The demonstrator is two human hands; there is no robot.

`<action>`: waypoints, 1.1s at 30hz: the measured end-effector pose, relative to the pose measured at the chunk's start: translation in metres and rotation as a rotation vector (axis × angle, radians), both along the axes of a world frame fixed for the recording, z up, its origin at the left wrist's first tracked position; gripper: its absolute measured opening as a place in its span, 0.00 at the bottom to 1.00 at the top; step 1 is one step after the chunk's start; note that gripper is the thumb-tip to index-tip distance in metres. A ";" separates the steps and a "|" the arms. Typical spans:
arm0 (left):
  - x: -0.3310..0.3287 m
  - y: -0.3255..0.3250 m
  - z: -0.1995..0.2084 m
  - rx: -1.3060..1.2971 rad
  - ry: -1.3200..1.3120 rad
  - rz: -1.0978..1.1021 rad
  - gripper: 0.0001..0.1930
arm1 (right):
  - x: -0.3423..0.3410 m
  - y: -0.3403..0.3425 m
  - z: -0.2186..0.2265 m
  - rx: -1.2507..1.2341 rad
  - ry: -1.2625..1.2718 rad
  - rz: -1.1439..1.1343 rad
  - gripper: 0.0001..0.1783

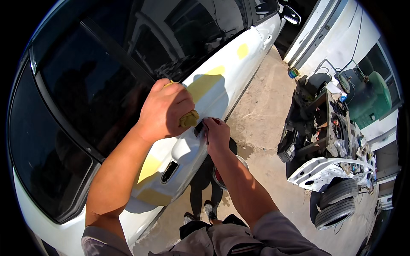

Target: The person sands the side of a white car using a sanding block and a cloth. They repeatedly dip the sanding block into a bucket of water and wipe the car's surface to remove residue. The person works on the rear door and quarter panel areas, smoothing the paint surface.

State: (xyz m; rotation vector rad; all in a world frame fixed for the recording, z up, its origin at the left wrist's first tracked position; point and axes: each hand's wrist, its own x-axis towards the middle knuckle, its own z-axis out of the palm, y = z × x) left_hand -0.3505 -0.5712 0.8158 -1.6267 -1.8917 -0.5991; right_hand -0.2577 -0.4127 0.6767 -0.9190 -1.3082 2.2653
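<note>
A white car door panel [239,85] with pale yellow filler patches [208,83] fills the area before me. My left hand [166,109] is closed round a crumpled yellow cloth [189,118], held over the door just below the window. Lower and to the right, my right hand [218,134] pinches a thin dark reddish piece, mostly hidden by the fingers. Its fingertips are at a dark opening [199,129] in the panel. A rounded hollow [183,148] lies between this opening and a second dark slot [170,172].
A bucket [243,162] stands on the ground, partly behind my right forearm. On the right are a cluttered workbench [318,104], a loose white door shell [314,173] and two tyres [337,213]. A side mirror [291,15] juts out at the car's far end.
</note>
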 end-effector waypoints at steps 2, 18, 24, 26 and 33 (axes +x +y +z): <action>-0.001 -0.002 -0.002 -0.003 -0.016 0.003 0.15 | -0.001 -0.014 -0.004 0.022 0.019 -0.016 0.05; -0.002 -0.003 -0.007 -0.050 -0.042 0.015 0.15 | 0.038 -0.014 -0.002 0.772 -0.263 0.325 0.17; -0.003 -0.005 -0.007 -0.047 -0.029 0.017 0.15 | 0.049 -0.030 -0.008 1.125 0.068 0.019 0.15; -0.002 -0.002 -0.004 -0.032 -0.009 0.014 0.15 | 0.040 -0.027 -0.015 1.284 0.079 0.037 0.12; -0.003 -0.005 -0.005 -0.014 -0.030 0.000 0.14 | 0.041 -0.031 -0.043 1.235 0.047 0.007 0.09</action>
